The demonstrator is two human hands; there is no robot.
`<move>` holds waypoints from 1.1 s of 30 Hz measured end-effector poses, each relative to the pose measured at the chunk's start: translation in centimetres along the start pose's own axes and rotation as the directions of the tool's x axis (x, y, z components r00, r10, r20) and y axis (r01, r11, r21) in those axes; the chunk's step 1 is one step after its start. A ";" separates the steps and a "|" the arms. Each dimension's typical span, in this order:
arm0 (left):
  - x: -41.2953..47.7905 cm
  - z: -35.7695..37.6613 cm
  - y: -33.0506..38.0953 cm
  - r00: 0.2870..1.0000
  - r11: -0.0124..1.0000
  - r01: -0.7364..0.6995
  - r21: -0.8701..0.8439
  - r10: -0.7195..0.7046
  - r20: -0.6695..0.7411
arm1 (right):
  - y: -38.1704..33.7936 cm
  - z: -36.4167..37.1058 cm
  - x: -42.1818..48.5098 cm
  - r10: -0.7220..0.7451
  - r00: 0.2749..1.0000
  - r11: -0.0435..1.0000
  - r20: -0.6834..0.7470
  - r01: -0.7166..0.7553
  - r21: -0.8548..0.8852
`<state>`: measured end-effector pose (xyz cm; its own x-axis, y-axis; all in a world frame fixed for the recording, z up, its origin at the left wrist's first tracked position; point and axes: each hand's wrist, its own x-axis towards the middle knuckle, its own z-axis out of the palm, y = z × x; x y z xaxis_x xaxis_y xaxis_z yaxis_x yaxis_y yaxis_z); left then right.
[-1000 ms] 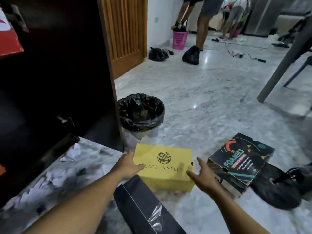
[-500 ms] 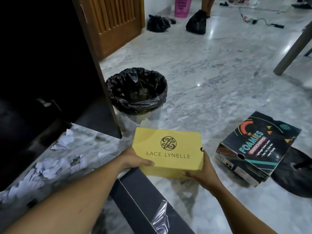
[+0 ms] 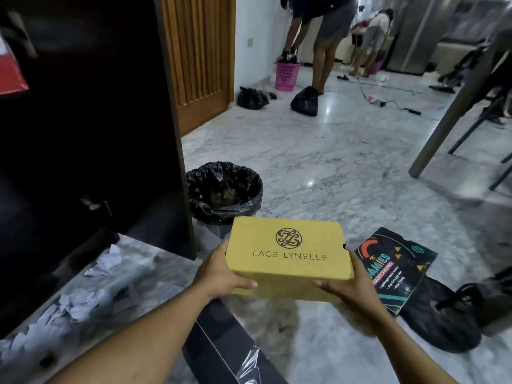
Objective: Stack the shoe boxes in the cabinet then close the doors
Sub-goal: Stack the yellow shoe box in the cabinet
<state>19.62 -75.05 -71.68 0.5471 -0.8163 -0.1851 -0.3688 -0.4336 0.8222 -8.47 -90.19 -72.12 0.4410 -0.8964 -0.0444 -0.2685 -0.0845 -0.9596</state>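
Both arms reach forward. The left hand [image 3: 221,273] and right hand [image 3: 350,286] grip opposite ends of the yellow shoe box [image 3: 288,259], thumbs curled onto its near side, above the floor [image 3: 332,167].

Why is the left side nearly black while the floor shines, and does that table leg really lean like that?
Head view: the cabinet is unlit and reads almost black; the marble floor shows white glare spots; the wide-angle lens likely tilts the table leg near the right edge; the yellow shoe box in the left hand and right hand is sharp, lettering readable.
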 end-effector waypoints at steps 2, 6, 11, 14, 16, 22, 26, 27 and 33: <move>-1.2 -1.2 1.6 0.999 0.998 -0.032 -0.053 0.031 -0.024 | -2.8 -1.4 -0.7 -0.048 0.999 0.999 0.005 0.049 -0.024; -4.5 -3.8 5.1 0.992 0.989 -0.109 -0.097 0.103 -0.070 | -8.5 -4.0 -2.5 -0.139 0.990 0.985 0.025 0.140 -0.102; -9.8 -8.2 9.7 0.951 0.973 -0.220 -0.064 0.199 -0.236 | -15.3 -5.7 -6.1 -0.204 0.973 0.976 0.112 0.210 -0.052; -13.5 -11.5 12.4 0.897 0.954 -0.300 0.016 0.287 -0.335 | -19.2 -5.6 -8.3 -0.223 0.967 0.974 0.122 0.224 0.006; -15.7 -14.4 13.7 0.857 0.943 -0.332 0.041 0.319 -0.405 | -21.9 -4.6 -9.5 -0.275 0.954 0.961 0.122 0.277 0.003; -23.6 -24.4 15.5 0.738 0.931 -0.322 0.170 0.359 -0.571 | -30.7 1.7 -12.5 -0.398 0.891 0.917 0.219 0.383 0.109; -28.7 -31.3 15.6 0.630 0.928 -0.338 0.157 0.347 -0.695 | -36.2 7.7 -13.3 -0.463 0.829 0.886 0.314 0.425 0.183; -29.8 -33.0 15.6 0.616 0.925 -0.361 0.122 0.334 -0.713 | -37.6 9.5 -13.3 -0.488 0.804 0.873 0.341 0.439 0.215; -35.2 -42.0 15.4 0.524 0.929 -0.368 0.032 0.235 -0.818 | -46.2 19.2 -14.1 -0.604 0.679 0.794 0.419 0.461 0.396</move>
<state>26.21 -36.95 -29.92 0.8150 -0.2177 0.5369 -0.5677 -0.1151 0.8151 14.16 -65.25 -32.50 0.8198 -0.3753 0.4326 0.3298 -0.3082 -0.8923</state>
